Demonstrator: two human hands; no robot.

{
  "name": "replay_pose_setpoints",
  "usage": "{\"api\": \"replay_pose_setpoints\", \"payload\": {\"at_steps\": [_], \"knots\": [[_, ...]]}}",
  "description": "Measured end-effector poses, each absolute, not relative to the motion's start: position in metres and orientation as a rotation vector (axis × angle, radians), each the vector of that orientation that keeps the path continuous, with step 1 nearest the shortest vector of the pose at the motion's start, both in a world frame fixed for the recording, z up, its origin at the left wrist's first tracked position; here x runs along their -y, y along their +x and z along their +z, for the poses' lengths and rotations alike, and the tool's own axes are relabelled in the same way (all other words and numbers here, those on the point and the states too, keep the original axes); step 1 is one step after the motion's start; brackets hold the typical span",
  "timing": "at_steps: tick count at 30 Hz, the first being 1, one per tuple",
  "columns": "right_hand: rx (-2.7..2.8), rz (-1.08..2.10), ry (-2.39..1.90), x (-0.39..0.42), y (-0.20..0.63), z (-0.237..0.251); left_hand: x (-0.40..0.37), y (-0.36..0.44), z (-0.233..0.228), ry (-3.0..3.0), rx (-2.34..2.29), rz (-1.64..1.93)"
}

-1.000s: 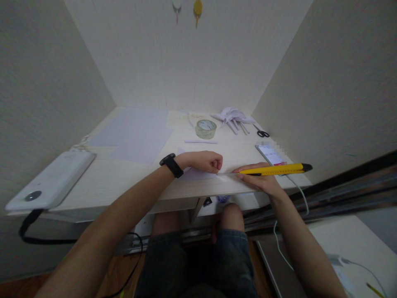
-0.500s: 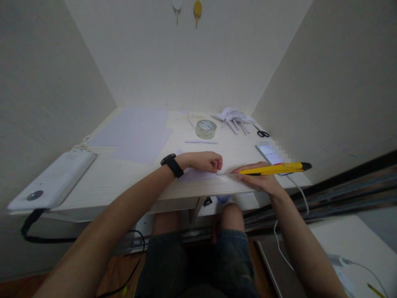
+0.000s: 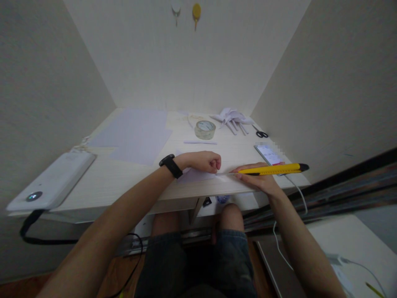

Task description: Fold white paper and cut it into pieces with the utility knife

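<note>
From where I stand, the writing about the place is mostly beyond me: the tape roll (image 3: 205, 134) has dark print on the disc inside its ring, too small to read, and the lit screen of the phone (image 3: 267, 154) is partly blurred into blocks. Small dark marks run along the body of the yellow cutter knife (image 3: 273, 169), and I can't make those out either.

That knife is in the right hand (image 3: 256, 177), whose grip is wrapped round its front part. The black butt sticks out well past the wrist, and the thin blade points across towards the left hand (image 3: 207, 161), its tip just beside the knuckles at the edge of a sheet of paper (image 3: 197, 176). The left hand, with a black watch (image 3: 171, 165) at its wrist, lies over that sheet with fingers curled in; whether its grip pinches the paper or only presses it, I can't tell. On the worktop (image 3: 130, 178) beyond sit a thin paper stick (image 3: 200, 142) and, near the wall, folded paper pinwheels (image 3: 231, 115).
</note>
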State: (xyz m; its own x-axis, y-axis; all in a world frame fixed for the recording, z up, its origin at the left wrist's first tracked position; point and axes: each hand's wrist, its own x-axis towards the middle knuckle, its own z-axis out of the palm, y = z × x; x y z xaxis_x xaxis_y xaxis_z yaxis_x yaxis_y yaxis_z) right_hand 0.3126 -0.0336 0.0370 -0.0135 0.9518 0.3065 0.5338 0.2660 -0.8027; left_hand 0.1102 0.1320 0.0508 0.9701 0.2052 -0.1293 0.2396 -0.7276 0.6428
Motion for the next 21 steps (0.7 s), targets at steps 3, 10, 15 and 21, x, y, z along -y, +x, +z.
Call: {"api": "replay_pose_setpoints", "payload": {"at_steps": [3,10,15,21], "knots": [[1.635,0.617,-1.393,0.037,0.310,0.033,-0.129,0.108,0.057,2.496,-0.339,-0.058],[1.612,0.566,-1.368,0.046,0.302,0.032,-0.128,0.106,0.057,2.532,-0.402,-0.023],[1.655,0.425,-1.408,0.050,0.298,0.037,-0.134,0.106,0.055,2.398,-0.404,0.052],[1.526,0.298,-1.519,0.050,0.289,0.033,-0.138,0.106,0.052,2.258,-0.383,0.054]]}}
